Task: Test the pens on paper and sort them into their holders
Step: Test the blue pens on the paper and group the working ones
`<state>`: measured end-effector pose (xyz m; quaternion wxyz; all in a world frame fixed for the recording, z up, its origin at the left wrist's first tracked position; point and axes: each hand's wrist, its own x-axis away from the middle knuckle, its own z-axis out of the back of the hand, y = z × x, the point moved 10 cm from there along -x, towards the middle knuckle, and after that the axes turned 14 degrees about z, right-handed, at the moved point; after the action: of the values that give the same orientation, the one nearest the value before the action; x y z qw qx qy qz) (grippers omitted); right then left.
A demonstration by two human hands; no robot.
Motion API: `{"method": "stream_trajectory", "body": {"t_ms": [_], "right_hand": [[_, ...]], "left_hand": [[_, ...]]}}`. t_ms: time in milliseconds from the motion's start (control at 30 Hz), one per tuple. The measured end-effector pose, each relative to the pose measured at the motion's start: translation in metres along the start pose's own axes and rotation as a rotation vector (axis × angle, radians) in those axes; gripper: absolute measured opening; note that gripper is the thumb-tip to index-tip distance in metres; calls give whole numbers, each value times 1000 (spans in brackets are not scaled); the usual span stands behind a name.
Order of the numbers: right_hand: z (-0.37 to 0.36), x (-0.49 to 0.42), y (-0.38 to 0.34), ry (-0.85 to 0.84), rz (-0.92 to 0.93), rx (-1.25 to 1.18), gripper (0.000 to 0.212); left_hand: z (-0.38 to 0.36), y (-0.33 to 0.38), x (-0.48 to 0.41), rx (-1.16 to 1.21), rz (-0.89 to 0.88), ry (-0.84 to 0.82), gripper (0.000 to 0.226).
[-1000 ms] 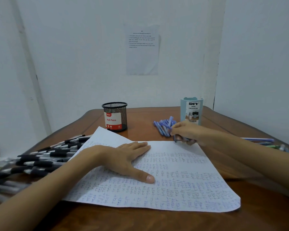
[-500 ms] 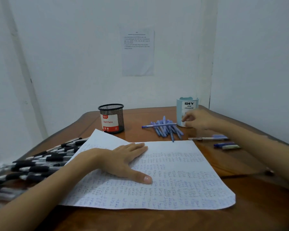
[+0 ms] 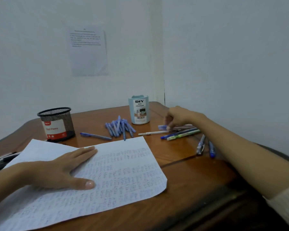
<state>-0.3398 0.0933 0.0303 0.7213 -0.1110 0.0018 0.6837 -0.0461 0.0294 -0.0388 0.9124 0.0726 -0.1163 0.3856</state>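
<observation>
we are pressing our left hand [image 3: 57, 170] flat, fingers straight, on the written paper [image 3: 123, 172] lying in front of the blue desk organizer [image 3: 139, 112], while our right hand [image 3: 178, 116] is pinching a blue-capped pen [image 3: 163, 127] just right of that organizer.

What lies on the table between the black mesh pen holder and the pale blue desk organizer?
In the head view, one loose blue pen and then a heap of blue pens.

The table [image 3: 190, 180] is glossy wood; the holder [image 3: 57, 117] black metal mesh; the sheet [image 3: 123, 172] matt paper; the organizer [image 3: 138, 112] smooth plastic.
</observation>
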Motion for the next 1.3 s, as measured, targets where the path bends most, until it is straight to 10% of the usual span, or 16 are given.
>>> {"method": "stream_trajectory", "body": {"t_ms": [467, 867, 1133, 1300], "right_hand": [[34, 0, -90, 475, 271, -171, 34], [-27, -8, -125, -1, 353, 140, 54], [-18, 7, -111, -302, 253, -334, 24], [8, 8, -125, -13, 257, -1138, 22]], "left_hand": [[-6, 7, 19, -10, 57, -214, 125], [-5, 9, 23, -24, 71, -210, 139], [-5, 5, 20, -10, 94, -224, 140], [-6, 3, 20, -19, 101, -221, 140]]}}
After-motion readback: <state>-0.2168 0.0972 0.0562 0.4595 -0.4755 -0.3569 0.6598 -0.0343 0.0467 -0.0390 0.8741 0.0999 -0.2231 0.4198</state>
